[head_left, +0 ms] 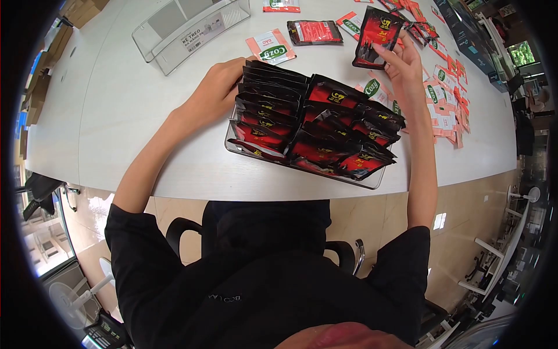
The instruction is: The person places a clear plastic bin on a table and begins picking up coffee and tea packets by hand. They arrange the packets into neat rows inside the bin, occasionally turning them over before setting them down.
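A clear plastic tray [302, 170] near the table's front edge is packed with upright black-and-red coffee sachets [334, 125], in rows. My left hand [218, 88] is closed around the tray's back left corner, its fingertips partly hidden behind the sachets. Pinched between the thumb and fingers of my right hand [405, 65] is a single black-and-red coffee sachet [376, 36], raised beyond the tray's back right corner. Below it lie white-and-pink Cozy sachets [374, 88], partly covered by my hand and the tray's contents.
An empty clear plastic rack [195, 38] with a label stands at the back left. Another coffee sachet [314, 32] and a Cozy tea sachet [271, 47] lie behind the tray. Scattered Cozy sachets [447, 110] cover the right side, beside a dark box [474, 46].
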`<state>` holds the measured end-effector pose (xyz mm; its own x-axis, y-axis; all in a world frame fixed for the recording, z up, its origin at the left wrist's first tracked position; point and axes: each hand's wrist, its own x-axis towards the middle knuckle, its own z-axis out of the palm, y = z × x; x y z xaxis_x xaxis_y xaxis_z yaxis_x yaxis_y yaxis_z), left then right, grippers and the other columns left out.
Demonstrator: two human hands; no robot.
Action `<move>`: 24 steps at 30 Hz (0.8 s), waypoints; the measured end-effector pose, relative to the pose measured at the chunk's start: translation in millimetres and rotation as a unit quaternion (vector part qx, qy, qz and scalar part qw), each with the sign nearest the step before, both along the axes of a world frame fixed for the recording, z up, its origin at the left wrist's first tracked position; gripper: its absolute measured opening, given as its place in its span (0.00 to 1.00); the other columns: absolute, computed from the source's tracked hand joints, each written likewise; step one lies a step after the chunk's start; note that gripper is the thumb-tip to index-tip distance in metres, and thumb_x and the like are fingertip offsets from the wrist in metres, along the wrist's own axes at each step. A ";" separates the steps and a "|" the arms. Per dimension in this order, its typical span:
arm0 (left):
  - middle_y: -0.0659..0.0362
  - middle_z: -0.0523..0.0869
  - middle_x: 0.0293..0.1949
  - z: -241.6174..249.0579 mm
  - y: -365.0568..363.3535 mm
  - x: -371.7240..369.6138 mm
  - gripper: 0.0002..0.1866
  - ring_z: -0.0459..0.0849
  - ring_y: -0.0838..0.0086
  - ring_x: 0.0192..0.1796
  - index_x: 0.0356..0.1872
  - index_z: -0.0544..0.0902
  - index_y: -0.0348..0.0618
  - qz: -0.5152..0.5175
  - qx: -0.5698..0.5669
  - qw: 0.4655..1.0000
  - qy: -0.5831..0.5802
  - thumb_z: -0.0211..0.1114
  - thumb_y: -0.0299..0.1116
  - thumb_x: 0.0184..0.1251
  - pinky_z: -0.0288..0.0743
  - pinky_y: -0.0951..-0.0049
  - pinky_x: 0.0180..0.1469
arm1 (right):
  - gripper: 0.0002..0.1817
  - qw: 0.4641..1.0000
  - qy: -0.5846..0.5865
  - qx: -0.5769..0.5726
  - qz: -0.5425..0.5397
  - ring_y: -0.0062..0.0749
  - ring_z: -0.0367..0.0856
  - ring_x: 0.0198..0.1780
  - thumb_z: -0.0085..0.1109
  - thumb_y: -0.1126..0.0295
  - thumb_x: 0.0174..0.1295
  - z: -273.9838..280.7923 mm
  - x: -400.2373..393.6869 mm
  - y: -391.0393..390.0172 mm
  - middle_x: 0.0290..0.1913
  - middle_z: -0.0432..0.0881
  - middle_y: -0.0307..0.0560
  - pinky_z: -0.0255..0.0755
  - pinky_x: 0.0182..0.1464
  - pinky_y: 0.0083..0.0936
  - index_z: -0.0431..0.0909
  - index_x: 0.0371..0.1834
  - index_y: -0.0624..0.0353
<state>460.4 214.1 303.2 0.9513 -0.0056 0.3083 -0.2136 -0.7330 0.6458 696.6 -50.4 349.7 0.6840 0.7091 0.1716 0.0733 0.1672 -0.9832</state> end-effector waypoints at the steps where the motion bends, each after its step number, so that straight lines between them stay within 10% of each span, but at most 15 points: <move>1: 0.49 0.86 0.46 0.8 -0.6 -0.3 0.19 0.84 0.55 0.40 0.47 0.84 0.33 0.000 0.000 1.000 0.000 0.67 0.25 0.50 0.79 0.65 0.46 | 0.26 1.000 0.005 -0.023 -0.008 0.24 0.85 0.51 0.67 0.72 0.64 0.2 -2.0 0.5 0.52 0.85 0.43 0.77 0.51 0.26 0.69 0.64 0.61; 11: 0.49 0.85 0.45 -0.8 -0.3 0.6 0.19 0.84 0.55 0.40 0.47 0.84 0.34 -0.004 -0.003 1.000 -0.008 0.67 0.26 0.51 0.79 0.65 0.45 | 0.25 0.999 -0.031 -0.014 -0.035 0.24 0.85 0.50 0.68 0.66 0.68 -6.9 -2.8 7.1 0.51 0.85 0.42 0.77 0.49 0.21 0.72 0.64 0.63; 17: 0.50 0.85 0.44 -1.5 -0.8 0.6 0.18 0.84 0.55 0.40 0.47 0.85 0.35 0.001 -0.005 1.000 -0.006 0.68 0.27 0.51 0.79 0.65 0.45 | 0.17 0.967 -0.242 -0.061 -0.042 0.18 0.84 0.45 0.75 0.68 0.61 -17.0 9.5 5.1 0.50 0.86 0.41 0.72 0.40 0.14 0.85 0.51 0.59; 24: 0.52 0.84 0.44 2.4 -1.2 1.0 0.17 0.84 0.56 0.40 0.45 0.84 0.34 -0.006 -0.017 1.000 0.009 0.68 0.26 0.53 0.78 0.65 0.46 | 0.14 0.915 -0.358 -0.157 -0.102 0.18 0.80 0.28 0.74 0.71 0.60 -3.0 1.2 1.8 0.29 0.86 0.38 0.73 0.37 0.17 0.86 0.48 0.63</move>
